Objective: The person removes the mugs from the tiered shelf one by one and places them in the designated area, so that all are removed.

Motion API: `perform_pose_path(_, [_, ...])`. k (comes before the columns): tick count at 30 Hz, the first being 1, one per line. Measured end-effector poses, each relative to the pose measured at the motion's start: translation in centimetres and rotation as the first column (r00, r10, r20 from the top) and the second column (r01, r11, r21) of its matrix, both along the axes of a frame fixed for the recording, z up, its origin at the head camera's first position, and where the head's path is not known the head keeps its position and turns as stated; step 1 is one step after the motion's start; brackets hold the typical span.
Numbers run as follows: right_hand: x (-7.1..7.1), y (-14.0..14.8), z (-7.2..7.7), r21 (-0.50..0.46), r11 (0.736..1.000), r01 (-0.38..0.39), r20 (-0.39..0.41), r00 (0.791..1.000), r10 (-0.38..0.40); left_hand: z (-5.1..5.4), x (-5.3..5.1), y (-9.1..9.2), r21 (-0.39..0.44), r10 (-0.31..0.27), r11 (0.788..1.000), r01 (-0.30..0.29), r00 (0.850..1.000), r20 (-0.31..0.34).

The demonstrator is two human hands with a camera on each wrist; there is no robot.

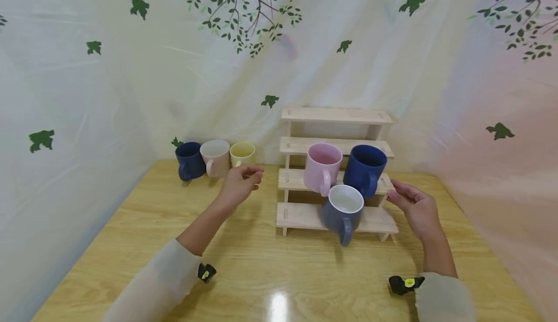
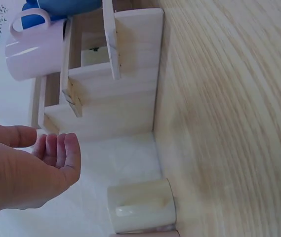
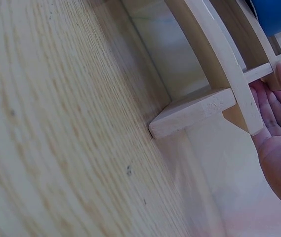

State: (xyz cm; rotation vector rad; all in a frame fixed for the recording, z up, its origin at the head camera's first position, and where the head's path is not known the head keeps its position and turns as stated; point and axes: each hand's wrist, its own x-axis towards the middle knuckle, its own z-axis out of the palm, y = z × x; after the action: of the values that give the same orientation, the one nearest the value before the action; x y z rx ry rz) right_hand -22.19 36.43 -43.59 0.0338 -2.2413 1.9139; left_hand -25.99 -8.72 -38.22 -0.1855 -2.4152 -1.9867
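Note:
My left hand [image 1: 237, 186] hovers in front of the yellow mug [image 1: 242, 152], fingers loosely bent and holding nothing. In the left wrist view its fingers [image 2: 71, 153] are apart from the wooden tiered shelf and the pale mug. My right hand [image 1: 418, 210] pinches the right end of a step of the tiered shelf [image 1: 301, 215], thumb on one side and fingers on the other. A pink mug [image 1: 320, 167] and a dark blue mug [image 1: 364, 167] stand on the second step from the bottom. On the lowest step sits a grey mug [image 1: 342, 218] with a white inside.
Left of the yellow mug, a pale pink mug [image 1: 215, 160] and another dark blue mug [image 1: 190, 160] stand in a row at the table's back edge. The wooden table [image 1: 244, 283] meets a leaf-patterned curtain [image 1: 209, 84] behind and at both sides.

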Motion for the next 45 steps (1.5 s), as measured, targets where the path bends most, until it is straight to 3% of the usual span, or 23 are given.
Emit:
perform_pose_path(6, [-0.2,-0.1,-0.1,-0.028,1.000,-0.011,-0.017,1.000,0.010,0.6,0.5,1.0,-0.005,-0.041,0.999,0.041,0.999,0.018])
perform_pose_path(17, [-0.3,0.2,-0.1,-0.025,1.000,-0.002,-0.004,1.000,0.002,1.2,1.1,3.3,-0.006,-0.129,0.992,0.129,0.992,-0.009])
perform_pose_path(22, [-0.3,0.2,-0.3,-0.062,0.998,-0.017,-0.020,1.000,0.016,1.4,1.3,4.3,-0.051,-0.179,0.983,0.176,0.982,-0.055])
perform_pose_path(25, [-0.4,0.1,-0.5,-0.098,0.995,-0.026,-0.041,0.999,0.022,1.5,1.6,5.0,-0.086,-0.200,0.977,0.195,0.979,-0.047])
perform_pose_path(35, [-0.4,0.1,-0.5,-0.135,0.990,-0.049,-0.068,0.997,0.040,1.9,2.1,7.5,-0.092,-0.285,0.955,0.282,0.958,-0.028])
perform_pose_path(45, [-0.3,-0.1,-0.4,-0.142,0.988,-0.060,-0.082,0.995,0.048,2.0,2.3,9.8,0.012,-0.405,0.914,0.406,0.913,-0.044])
